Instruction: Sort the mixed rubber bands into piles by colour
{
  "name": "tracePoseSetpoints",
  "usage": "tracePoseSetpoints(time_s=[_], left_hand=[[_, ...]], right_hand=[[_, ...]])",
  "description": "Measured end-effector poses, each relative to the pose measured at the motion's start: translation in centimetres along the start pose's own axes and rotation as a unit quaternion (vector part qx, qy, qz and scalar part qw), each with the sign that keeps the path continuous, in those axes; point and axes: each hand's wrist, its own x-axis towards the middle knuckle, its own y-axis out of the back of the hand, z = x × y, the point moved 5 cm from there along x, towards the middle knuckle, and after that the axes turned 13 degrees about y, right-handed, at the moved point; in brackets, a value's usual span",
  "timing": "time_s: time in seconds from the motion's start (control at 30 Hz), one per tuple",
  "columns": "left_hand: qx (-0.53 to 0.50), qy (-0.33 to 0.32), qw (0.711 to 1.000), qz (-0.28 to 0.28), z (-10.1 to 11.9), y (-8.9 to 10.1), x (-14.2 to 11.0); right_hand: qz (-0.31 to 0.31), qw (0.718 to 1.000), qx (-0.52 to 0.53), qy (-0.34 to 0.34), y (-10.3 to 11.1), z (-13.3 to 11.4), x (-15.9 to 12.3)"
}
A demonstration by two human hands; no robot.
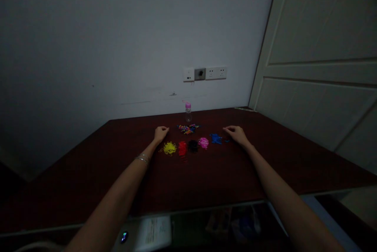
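My left hand [161, 133] rests on the table with its fingers curled together, just behind a pile of yellow rubber bands [170, 148]. I see nothing in it. At the right, my right hand [236, 133] has its fingertips pressed together, with no object visible in them. Nearest to it lies a pile of blue bands [216, 139], with a small blue piece beside it. Between the hands are a red pile [182, 148], a black pile [193, 145] and a pink pile [203, 142]. Behind them sits a mixed-colour heap [187, 128].
A small clear bottle with a pink cap [188, 112] stands behind the mixed heap. The dark red table [206, 181] meets a wall with sockets [216, 73]. A pale panelled door [318, 67] is at right. Below the front edge, an open space holds a white box [154, 232].
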Motion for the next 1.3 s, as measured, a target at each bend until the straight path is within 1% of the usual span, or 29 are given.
tracePoseSetpoints(time_s=[0.07, 0.17, 0.3, 0.4, 0.5, 0.6, 0.7, 0.93, 1.07, 1.3], left_hand=[[0.013, -0.001, 1.0, -0.004, 0.2, -0.1, 0.1], [0.066, -0.016, 0.997, -0.021, 1.0, -0.2, 0.4], [0.162, -0.065, 0.983, -0.057, 2.7, -0.7, 0.7], [0.235, -0.109, 0.963, -0.079, 3.9, -1.4, 1.0], [0.315, -0.152, 0.93, -0.11, 4.7, -2.5, 1.3], [0.37, -0.173, 0.905, -0.121, 5.1, -3.4, 1.5], [0.38, -0.165, 0.903, -0.112, 5.3, -3.8, 1.6], [0.359, -0.147, 0.918, -0.081, 4.9, -4.2, 1.6], [0.349, -0.161, 0.921, -0.068, 4.7, -4.2, 1.5], [0.354, -0.167, 0.917, -0.076, 5.0, -4.2, 1.3]], right_hand=[[0.009, 1.0, 0.005, -0.01, -0.2, 0.2, -0.1], [0.016, 0.999, 0.006, -0.027, -0.4, 0.6, -0.1], [0.02, 0.999, 0.001, -0.035, -0.5, 0.9, -0.1], [0.019, 0.999, -0.002, -0.03, -0.5, 1.1, -0.1], [0.017, 1.0, 0.007, -0.02, -0.7, 1.1, -0.1], [0.017, 1.0, 0.005, -0.02, -0.6, 1.0, -0.1], [0.014, 1.0, -0.001, -0.025, -0.6, 1.0, -0.2], [0.007, 1.0, -0.01, -0.02, -0.3, 0.6, -0.2], [0.002, 1.0, -0.017, -0.021, -0.4, 0.7, -0.1], [0.001, 1.0, -0.009, -0.014, -0.5, 1.0, -0.1]])
